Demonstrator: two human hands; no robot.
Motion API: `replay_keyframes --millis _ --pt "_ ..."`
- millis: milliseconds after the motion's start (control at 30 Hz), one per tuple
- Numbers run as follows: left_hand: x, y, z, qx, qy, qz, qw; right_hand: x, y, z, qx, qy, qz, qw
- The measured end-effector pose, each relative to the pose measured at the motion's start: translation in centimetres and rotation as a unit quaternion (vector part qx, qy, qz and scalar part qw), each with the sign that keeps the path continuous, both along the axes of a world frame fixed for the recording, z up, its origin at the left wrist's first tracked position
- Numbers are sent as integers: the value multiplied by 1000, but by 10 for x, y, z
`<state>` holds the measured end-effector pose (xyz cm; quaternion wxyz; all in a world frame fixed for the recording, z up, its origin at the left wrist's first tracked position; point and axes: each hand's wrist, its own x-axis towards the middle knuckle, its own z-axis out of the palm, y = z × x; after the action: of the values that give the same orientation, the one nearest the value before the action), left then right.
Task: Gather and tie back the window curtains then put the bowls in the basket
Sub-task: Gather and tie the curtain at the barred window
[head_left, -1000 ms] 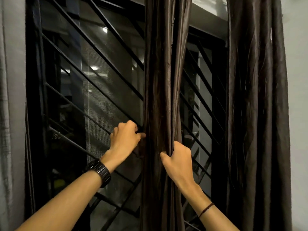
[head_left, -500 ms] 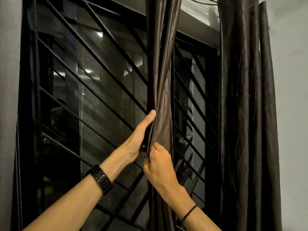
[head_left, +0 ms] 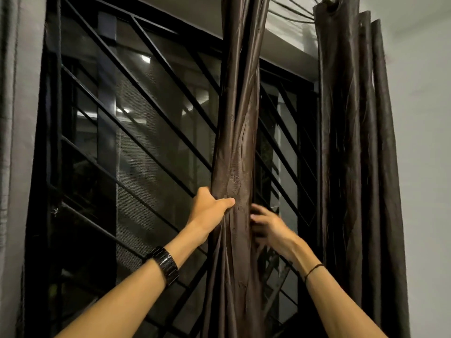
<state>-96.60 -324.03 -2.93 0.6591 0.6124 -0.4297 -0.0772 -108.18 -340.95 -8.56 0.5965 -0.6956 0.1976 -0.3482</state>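
Centre curtain (head_left: 235, 147) is gathered into a twisted rope, hanging in front of the window grille (head_left: 136, 132), mid-scene. Left hand (head_left: 210, 211) has its grip closed around the curtain's left side, thumb across the front. Right hand (head_left: 271, 225) is just right of the bundle, fingers spread and blurred; can't tell if it touches the fabric. Second curtain (head_left: 353, 167) hangs bunched at far right, against the wall (head_left: 424, 118). Black watch (head_left: 167, 264) on the left wrist.

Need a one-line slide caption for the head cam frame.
Left hand grips the twisted middle curtain at a barred window; right hand blurred beside it.
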Motion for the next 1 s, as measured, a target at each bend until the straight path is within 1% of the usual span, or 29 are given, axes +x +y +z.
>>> replay_keyframes --millis 33,67,100,200,300,367,433,500,533,567,600,633,700,767,833,867,900,967,1000 --pt "2 0 0 -2 6 -8 1000 3 0 -10 19 30 58 998" --pt "3 -1 0 -8 10 -11 1000 4 0 -20 23 40 92 995" --pt "5 -2 0 -11 11 -11 1000 4 2 -28 22 27 104 994" --pt "11 -5 0 -12 9 -2 1000 1 3 -35 41 -42 100 993" --pt "18 -8 0 0 8 -6 1000 -3 4 -31 88 -74 72 991" --pt "21 -8 1 2 4 -6 1000 -5 3 -27 127 -114 59 984" --pt "23 -8 2 13 -23 19 999 -10 8 -18 125 -126 45 983" --pt "23 -10 2 29 -82 81 993 -17 17 -10 71 -97 11 993" --pt "23 -11 1 37 -120 115 985 -21 24 -4 27 -82 -26 996" --pt "22 -11 1 47 -151 144 977 -24 33 2 -32 -83 -70 994" --pt "20 -11 1 52 -182 170 967 -26 43 9 -106 -97 -123 982" --pt "18 -11 2 56 -195 187 961 -25 53 15 -186 -121 -175 959" --pt "15 -14 2 46 -217 188 957 -18 74 29 -341 -156 -249 893" --pt "13 -19 -2 28 -247 176 953 -7 96 43 -463 -172 -248 833" --pt "11 -23 -10 1 -277 147 949 7 107 52 -550 -156 -207 794" --pt "11 -24 -14 -23 -273 132 953 13 109 55 -574 -140 -188 784" --pt "8 -23 -15 -36 -269 119 955 18 108 57 -582 -128 -180 783" --pt "1 -18 -8 -26 -250 105 962 21 104 60 -552 -131 -192 801" --pt "2 -15 -5 -16 -259 110 959 20 99 61 -533 -136 -203 810"
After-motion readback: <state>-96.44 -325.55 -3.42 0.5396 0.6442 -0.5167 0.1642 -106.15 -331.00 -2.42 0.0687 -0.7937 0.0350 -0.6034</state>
